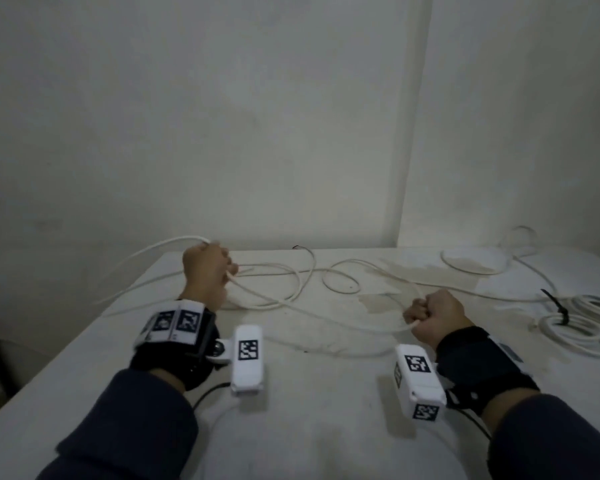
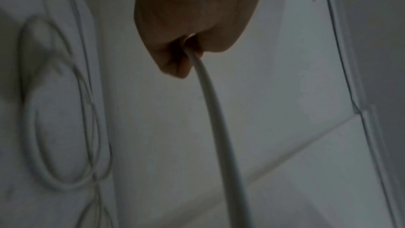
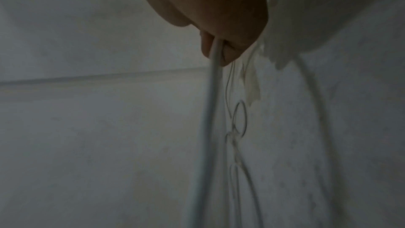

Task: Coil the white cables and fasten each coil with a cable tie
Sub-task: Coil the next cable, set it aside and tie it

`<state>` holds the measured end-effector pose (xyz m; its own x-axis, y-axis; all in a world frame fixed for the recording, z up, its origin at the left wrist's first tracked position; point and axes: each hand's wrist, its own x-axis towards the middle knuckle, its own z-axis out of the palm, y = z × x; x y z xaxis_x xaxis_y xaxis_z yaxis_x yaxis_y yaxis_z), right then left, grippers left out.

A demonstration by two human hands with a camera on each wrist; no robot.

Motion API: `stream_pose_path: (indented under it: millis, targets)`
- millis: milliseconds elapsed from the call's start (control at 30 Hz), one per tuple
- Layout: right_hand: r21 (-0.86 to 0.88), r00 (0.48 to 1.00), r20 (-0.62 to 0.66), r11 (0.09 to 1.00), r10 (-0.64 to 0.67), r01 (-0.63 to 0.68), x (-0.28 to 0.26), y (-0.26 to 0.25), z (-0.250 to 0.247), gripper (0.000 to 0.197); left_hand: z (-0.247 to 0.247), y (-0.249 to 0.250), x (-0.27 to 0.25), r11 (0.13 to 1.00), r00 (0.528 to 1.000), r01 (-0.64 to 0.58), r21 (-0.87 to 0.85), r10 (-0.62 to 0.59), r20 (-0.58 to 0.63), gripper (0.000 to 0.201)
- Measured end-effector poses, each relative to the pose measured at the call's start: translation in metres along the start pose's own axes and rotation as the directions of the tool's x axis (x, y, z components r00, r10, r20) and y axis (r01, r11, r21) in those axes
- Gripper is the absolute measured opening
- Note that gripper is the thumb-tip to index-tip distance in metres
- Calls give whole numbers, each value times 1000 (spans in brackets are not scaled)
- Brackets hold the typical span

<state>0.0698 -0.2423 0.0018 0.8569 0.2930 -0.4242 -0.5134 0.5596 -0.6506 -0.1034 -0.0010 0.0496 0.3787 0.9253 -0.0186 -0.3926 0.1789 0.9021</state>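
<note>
A long white cable [image 1: 293, 303] sprawls in loose loops across the white table [image 1: 312, 427]. My left hand [image 1: 207, 268] is raised near the far left edge, fist closed round the cable, which runs out above and below it. In the left wrist view the cable [image 2: 210, 103] leaves the curled fingers [image 2: 175, 65]. My right hand [image 1: 432, 313] grips the same cable low over the table's middle right. The right wrist view shows the cable [image 3: 213, 84] pinched in the fingers [image 3: 228, 53]. A finished coil [image 1: 589, 318] bound by a black cable tie [image 1: 556, 308] lies at the right edge.
Another loose white cable [image 1: 471, 263] curls at the far right corner by the wall. A thin dark-tipped wire end [image 1: 297, 247] lies at the table's back edge. Bare tabletop spreads between my forearms and towards the near edge. Plain walls stand behind.
</note>
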Motion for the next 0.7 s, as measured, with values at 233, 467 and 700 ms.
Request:
stream_pose_path:
  millis: [233, 467, 700]
  targets:
    - [-245, 984, 179, 968, -11, 55, 19, 21, -5, 21, -30, -18, 5, 881, 922, 121, 458, -270, 277, 21]
    - [-264, 969, 213, 947, -126, 181, 20, 45, 13, 24, -10, -16, 5, 869, 747, -286, 405, -63, 662, 23]
    - [-16, 979, 160, 992, -123, 127, 37, 56, 23, 18, 1, -7, 51, 851, 879, -406, 332, 265, 397, 24]
